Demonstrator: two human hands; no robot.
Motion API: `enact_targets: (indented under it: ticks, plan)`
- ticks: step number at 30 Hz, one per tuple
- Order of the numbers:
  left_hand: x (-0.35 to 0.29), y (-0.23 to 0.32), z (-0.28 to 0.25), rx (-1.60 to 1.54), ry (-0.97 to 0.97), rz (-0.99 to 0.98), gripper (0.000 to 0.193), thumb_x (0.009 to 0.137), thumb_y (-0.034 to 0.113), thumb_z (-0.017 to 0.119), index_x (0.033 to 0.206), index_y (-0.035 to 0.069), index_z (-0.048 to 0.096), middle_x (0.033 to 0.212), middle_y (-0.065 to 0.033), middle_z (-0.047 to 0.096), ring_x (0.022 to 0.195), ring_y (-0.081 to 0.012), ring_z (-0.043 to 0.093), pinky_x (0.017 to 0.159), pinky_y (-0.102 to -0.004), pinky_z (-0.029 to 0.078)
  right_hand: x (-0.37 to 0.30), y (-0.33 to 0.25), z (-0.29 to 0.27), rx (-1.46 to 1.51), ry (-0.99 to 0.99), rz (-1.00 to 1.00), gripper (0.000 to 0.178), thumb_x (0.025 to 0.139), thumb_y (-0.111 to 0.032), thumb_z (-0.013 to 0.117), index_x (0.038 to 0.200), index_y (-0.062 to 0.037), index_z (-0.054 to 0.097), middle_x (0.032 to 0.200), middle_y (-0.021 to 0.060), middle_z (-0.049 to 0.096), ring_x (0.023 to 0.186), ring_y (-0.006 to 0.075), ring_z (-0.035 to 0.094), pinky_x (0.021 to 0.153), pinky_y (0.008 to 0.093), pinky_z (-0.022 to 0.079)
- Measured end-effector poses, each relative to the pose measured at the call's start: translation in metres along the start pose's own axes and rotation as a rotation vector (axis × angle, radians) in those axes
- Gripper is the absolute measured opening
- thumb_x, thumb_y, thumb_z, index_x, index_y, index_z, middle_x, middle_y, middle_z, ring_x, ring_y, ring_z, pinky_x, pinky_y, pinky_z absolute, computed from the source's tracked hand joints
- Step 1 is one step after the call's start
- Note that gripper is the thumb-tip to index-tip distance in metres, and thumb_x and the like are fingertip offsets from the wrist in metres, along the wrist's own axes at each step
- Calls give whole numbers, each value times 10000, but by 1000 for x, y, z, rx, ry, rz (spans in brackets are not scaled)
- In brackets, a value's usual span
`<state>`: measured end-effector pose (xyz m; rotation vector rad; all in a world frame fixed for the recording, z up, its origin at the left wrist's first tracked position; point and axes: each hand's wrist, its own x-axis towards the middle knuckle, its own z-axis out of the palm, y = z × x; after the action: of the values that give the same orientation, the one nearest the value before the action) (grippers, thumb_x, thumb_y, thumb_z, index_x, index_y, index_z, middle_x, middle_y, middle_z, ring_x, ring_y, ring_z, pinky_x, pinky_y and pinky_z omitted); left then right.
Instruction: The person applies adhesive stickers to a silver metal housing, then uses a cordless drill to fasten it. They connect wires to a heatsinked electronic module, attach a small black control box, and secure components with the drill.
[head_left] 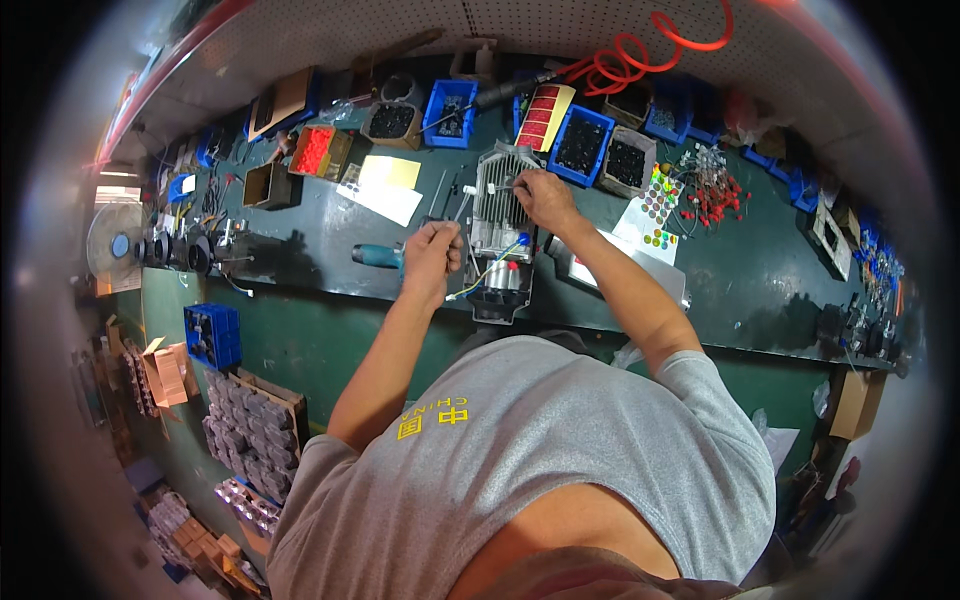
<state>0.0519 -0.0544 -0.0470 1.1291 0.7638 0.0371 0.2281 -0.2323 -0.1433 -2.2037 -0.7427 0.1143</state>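
Observation:
A grey finned metal housing point(487, 237) lies on the dark green bench in front of me, with a silver cylinder point(503, 276) in its near end. Beside its left edge, my left hand point(432, 262) is closed in a pinch; a thin white lead point(462, 207) runs up from its fingertips. A small white connector point(470, 190) sits near the lead's far end. Over the fins, my right hand point(547, 201) has its fingers pinched together by a small white piece; what they grip is too small to name. A yellow-green wire point(480, 282) with a blue end crosses the housing.
A teal power tool point(376, 256) lies left of my left hand. Blue bins point(581, 146) of small dark parts line the back. An orange coiled air hose point(620, 62) hangs above. Red-tipped parts point(714, 200) and a sticker sheet point(660, 207) lie right; yellow paper point(391, 172) lies left.

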Motion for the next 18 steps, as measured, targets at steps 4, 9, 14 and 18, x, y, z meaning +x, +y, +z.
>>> enact_targets:
  ticks: [4, 9, 14, 18]
  plan:
    - [1, -3, -10, -54, 1, -21, 112, 978, 165, 673, 920, 74, 642, 767, -7, 602, 574, -67, 511, 484, -222, 401, -2, 11, -19, 126, 85, 98, 189, 876, -191, 679, 940, -17, 712, 859, 185, 725, 816, 389, 699, 741, 463, 554]
    - [40, 32, -51, 56, 38, 69, 103, 963, 160, 672, 1002, 65, 662, 806, -33, 637, 613, -97, 557, 517, -239, 436, -19, 24, -68, 506, 208, 418, 204, 899, -194, 731, 864, 6, 707, 756, 13, 671, 686, 94, 579, 628, 278, 476]
    - [87, 55, -68, 878, 216, 800, 306, 931, 153, 694, 1186, -17, 703, 1028, -134, 739, 973, -239, 670, 901, -340, 518, -31, -34, -111, 694, 225, 525, 163, 892, -147, 732, 840, 6, 719, 762, -12, 661, 702, 58, 541, 647, 258, 447]
    - [39, 31, 30, 429, -193, 388, 256, 962, 175, 692, 1136, -10, 731, 1012, -80, 746, 886, -158, 671, 815, -293, 534, -45, -77, -105, 778, 292, 504, 116, 872, -113, 741, 853, 1, 726, 775, -19, 658, 692, 45, 532, 630, 223, 431]
